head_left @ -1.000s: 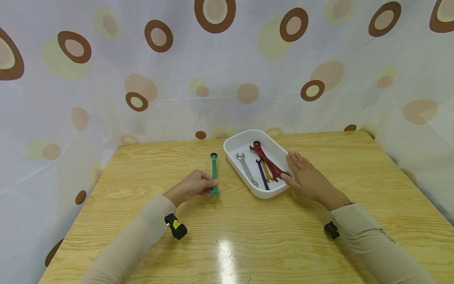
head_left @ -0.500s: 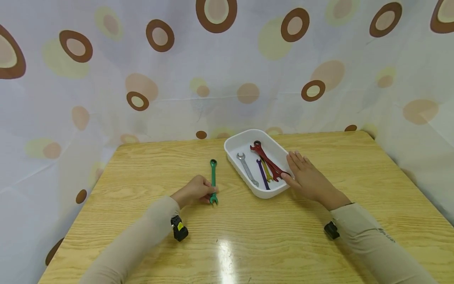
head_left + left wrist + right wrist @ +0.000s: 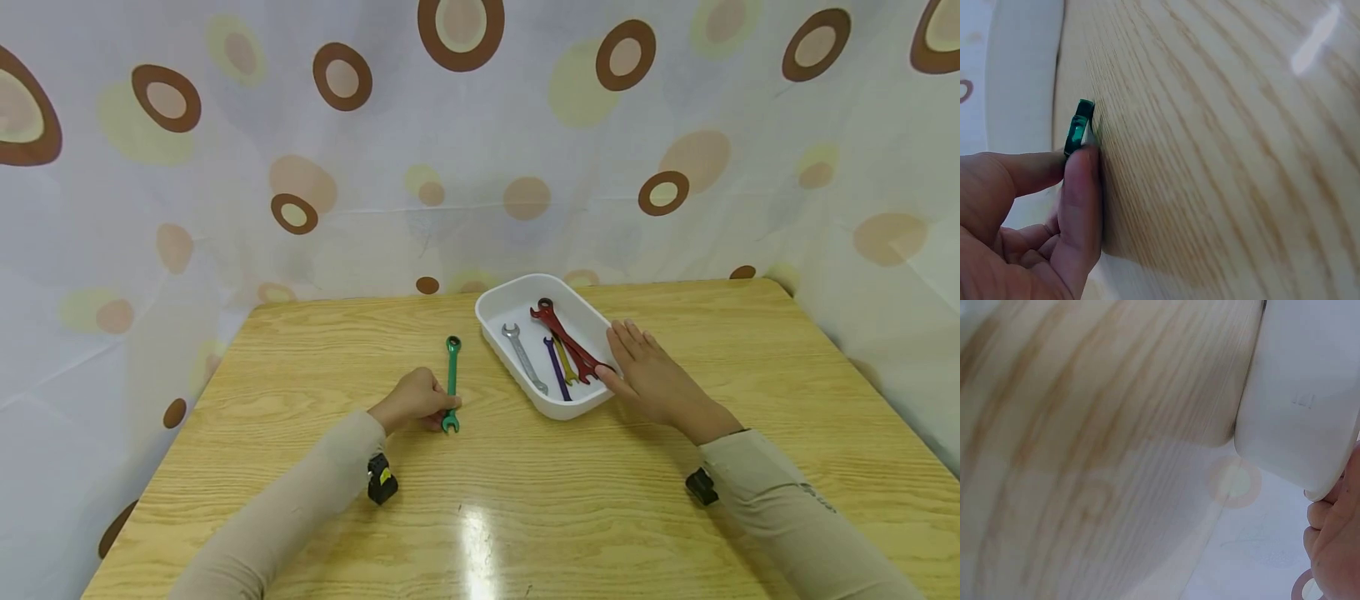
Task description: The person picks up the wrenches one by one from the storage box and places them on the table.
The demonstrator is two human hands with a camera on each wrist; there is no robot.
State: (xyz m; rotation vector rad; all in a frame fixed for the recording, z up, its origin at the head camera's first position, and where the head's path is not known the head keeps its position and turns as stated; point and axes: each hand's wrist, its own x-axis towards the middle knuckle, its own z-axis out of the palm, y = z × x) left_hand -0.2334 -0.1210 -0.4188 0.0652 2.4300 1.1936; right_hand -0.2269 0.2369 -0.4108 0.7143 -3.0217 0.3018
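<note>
Tabletop (image 3: 600,508): tray (image 3: 517,297) holds silver, purple, yellow, red wrenches (image 3: 567,337).

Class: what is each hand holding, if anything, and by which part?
The left hand pinches the green wrench by its shaft, near its open end. The right hand rests straight-fingered against the white tray, without visible grip.

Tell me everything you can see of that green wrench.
The slim green wrench looks like glossy metal, with a ring at its far end and an open fork nearer. It points forward, left of the white tray, pinched near the fork by the left hand. Whether it touches the table is unclear.
</note>
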